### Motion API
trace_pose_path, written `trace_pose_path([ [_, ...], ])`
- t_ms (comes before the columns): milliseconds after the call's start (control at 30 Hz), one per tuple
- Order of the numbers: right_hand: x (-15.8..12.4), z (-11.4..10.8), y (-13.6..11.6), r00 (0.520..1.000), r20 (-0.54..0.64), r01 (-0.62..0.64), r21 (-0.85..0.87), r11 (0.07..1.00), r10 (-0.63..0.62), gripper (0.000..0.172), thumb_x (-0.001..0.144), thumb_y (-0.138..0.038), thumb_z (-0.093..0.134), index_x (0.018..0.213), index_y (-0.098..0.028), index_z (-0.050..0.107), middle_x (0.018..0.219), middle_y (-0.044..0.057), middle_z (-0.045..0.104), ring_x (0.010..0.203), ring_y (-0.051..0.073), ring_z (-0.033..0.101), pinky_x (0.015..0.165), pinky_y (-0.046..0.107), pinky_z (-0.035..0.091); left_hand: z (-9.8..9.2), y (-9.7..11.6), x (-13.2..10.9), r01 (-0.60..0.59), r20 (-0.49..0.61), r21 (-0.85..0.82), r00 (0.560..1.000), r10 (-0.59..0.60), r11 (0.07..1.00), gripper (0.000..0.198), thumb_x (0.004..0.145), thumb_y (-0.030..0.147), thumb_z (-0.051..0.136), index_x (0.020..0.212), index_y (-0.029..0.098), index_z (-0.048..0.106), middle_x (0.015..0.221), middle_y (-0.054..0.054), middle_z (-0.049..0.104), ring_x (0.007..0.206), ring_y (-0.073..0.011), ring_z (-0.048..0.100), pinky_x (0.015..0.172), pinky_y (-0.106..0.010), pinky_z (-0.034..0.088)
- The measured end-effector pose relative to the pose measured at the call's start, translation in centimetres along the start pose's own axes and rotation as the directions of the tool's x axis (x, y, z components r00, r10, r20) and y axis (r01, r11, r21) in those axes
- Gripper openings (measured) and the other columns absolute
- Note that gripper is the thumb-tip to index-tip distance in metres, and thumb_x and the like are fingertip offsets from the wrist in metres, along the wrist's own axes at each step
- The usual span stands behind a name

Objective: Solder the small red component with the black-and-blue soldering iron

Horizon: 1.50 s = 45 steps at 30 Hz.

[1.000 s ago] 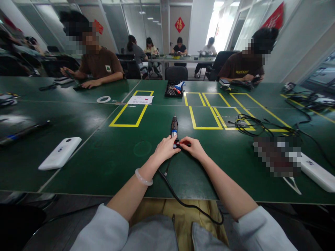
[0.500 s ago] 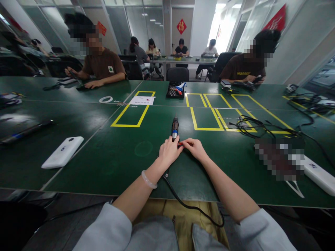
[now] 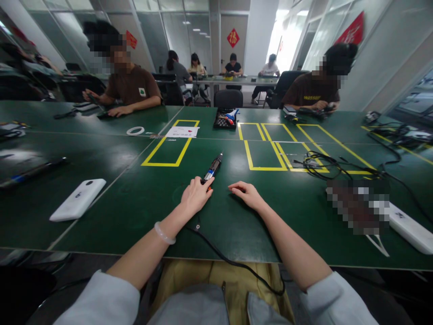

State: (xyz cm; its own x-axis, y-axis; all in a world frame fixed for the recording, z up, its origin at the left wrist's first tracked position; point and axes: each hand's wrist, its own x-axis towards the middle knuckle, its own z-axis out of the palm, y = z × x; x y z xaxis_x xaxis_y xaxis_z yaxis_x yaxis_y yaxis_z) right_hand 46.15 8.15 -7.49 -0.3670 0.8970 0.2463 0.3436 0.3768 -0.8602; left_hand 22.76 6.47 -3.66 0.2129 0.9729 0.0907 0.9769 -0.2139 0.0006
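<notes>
A black and blue pen-shaped tool (image 3: 213, 168) with a black cord (image 3: 230, 259) lies on the green table (image 3: 142, 198), its tip pointing up and to the right. My left hand (image 3: 196, 196) covers the tool's near end, fingers closed on it. My right hand (image 3: 245, 193) rests on the table a little to the right of the tool, fingers loosely curled, holding nothing that I can see. The cord runs from under my left hand off the table's near edge.
A white flat device (image 3: 78, 199) lies at left, another (image 3: 409, 225) at right beside a blurred patch. Tangled black cables (image 3: 321, 163) cross yellow taped rectangles (image 3: 171, 149). A black parts tray (image 3: 226, 119) and paper (image 3: 182, 132) sit farther back. People sit along the far side.
The tool has swung from pointing straight away to slanting right, and my left hand has shifted left with it. My right hand has let go of the tool's near end and moved apart.
</notes>
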Motion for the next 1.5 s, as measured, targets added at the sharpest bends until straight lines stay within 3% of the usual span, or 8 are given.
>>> trace_pose_path([
  [467, 0.1, 0.0, 0.0, 0.999, 0.031, -0.003, -0.023, 1.0, 0.004, 0.024, 0.087, -0.033, 0.056, 0.098, -0.018, 0.071, 0.093, 0.005, 0.07, 0.079, 0.016, 0.062, 0.074, 0.028, 0.047, -0.8, -22.6, -2.8, 0.303, 0.123, 0.123, 0.94, -0.318, 0.945, 0.059, 0.091, 0.051, 0.036, 0.146, 0.031, 0.034, 0.129, -0.016, 0.048, 0.102, -0.0284, 0.052, 0.093, -0.044, 0.039],
  [733, 0.1, -0.1, 0.0, 0.999, 0.046, 0.002, -0.03, 1.0, 0.0, 0.024, 0.087, -0.032, 0.056, 0.098, -0.017, 0.071, 0.093, 0.006, 0.071, 0.079, 0.016, 0.062, 0.076, 0.029, 0.047, -1.8, -27.4, -5.4, 0.425, 0.199, 0.293, 0.849, -0.49, 0.856, 0.062, 0.09, 0.058, 0.028, 0.147, 0.034, 0.027, 0.135, -0.015, 0.046, 0.108, -0.0312, 0.051, 0.088, -0.038, 0.04],
  [833, 0.1, -0.1, 0.2, 0.999, 0.051, 0.0, -0.03, 1.0, 0.002, 0.024, 0.087, -0.032, 0.056, 0.098, -0.017, 0.071, 0.094, 0.006, 0.071, 0.08, 0.016, 0.063, 0.077, 0.029, 0.048, -2.1, -27.1, -6.3, 0.406, 0.17, 0.317, 0.865, -0.473, 0.857, 0.062, 0.09, 0.059, 0.024, 0.146, 0.035, 0.029, 0.137, -0.016, 0.044, 0.11, -0.0344, 0.051, 0.086, -0.04, 0.04],
  [967, 0.1, -0.1, 0.1, 0.998, 0.055, -0.007, -0.022, 1.0, 0.009, 0.025, 0.087, -0.032, 0.055, 0.099, -0.017, 0.071, 0.094, 0.006, 0.071, 0.08, 0.016, 0.063, 0.077, 0.029, 0.048, -2.2, -25.3, -7.3, 0.398, -0.031, 0.307, 0.912, -0.409, 0.864, 0.061, 0.089, 0.056, 0.031, 0.136, 0.019, 0.043, 0.128, -0.017, 0.05, 0.109, -0.0305, 0.052, 0.08, -0.033, 0.042],
  [1200, 0.2, 0.1, -0.2, 0.998, 0.057, -0.021, -0.01, 1.0, 0.022, 0.025, 0.087, -0.032, 0.055, 0.098, -0.016, 0.071, 0.093, 0.006, 0.072, 0.08, 0.016, 0.064, 0.078, 0.029, 0.048, -4.5, -21.4, -6.3, 0.614, -0.126, 0.154, 0.789, -0.601, 0.774, 0.052, 0.09, 0.052, 0.028, 0.113, 0.015, 0.056, 0.108, -0.015, 0.064, 0.091, -0.0307, 0.061, 0.072, -0.037, 0.045],
  [1333, 0.2, 0.1, -0.1, 0.998, 0.056, -0.027, 0.011, 1.0, 0.027, 0.025, 0.086, -0.032, 0.056, 0.098, -0.017, 0.071, 0.093, 0.006, 0.072, 0.081, 0.017, 0.064, 0.079, 0.03, 0.049, -5.4, -15.2, -3.0, 0.337, -0.174, -0.306, 0.9, -0.4, 0.89, 0.041, 0.087, 0.047, 0.043, 0.11, 0.016, 0.057, 0.095, -0.007, 0.068, 0.087, -0.0216, 0.063, 0.081, -0.033, 0.047],
  [1433, 0.1, 0.0, -0.2, 0.997, 0.066, -0.048, 0.052, 0.997, 0.045, 0.025, 0.085, -0.033, 0.057, 0.098, -0.017, 0.071, 0.091, 0.006, 0.072, 0.081, 0.017, 0.065, 0.08, 0.031, 0.049, -4.5, -8.2, -0.2, 0.061, -0.047, -0.712, 0.99, -0.134, 0.7, 0.04, 0.087, 0.046, 0.046, 0.111, 0.017, 0.059, 0.09, -0.004, 0.066, 0.081, -0.0165, 0.063, 0.078, -0.03, 0.049],
  [1500, 0.1, -0.1, -0.3, 0.995, 0.076, -0.067, 0.101, 0.993, 0.06, 0.026, 0.085, -0.034, 0.058, 0.098, -0.016, 0.07, 0.088, 0.006, 0.072, 0.08, 0.017, 0.065, 0.08, 0.031, 0.049, -3.3, -3.7, 1.4, 0.013, 0.055, -0.866, 0.996, 0.07, 0.5, 0.044, 0.087, 0.045, 0.047, 0.117, 0.015, 0.058, 0.083, -0.004, 0.062, 0.073, -0.0145, 0.059, 0.071, -0.029, 0.049],
])
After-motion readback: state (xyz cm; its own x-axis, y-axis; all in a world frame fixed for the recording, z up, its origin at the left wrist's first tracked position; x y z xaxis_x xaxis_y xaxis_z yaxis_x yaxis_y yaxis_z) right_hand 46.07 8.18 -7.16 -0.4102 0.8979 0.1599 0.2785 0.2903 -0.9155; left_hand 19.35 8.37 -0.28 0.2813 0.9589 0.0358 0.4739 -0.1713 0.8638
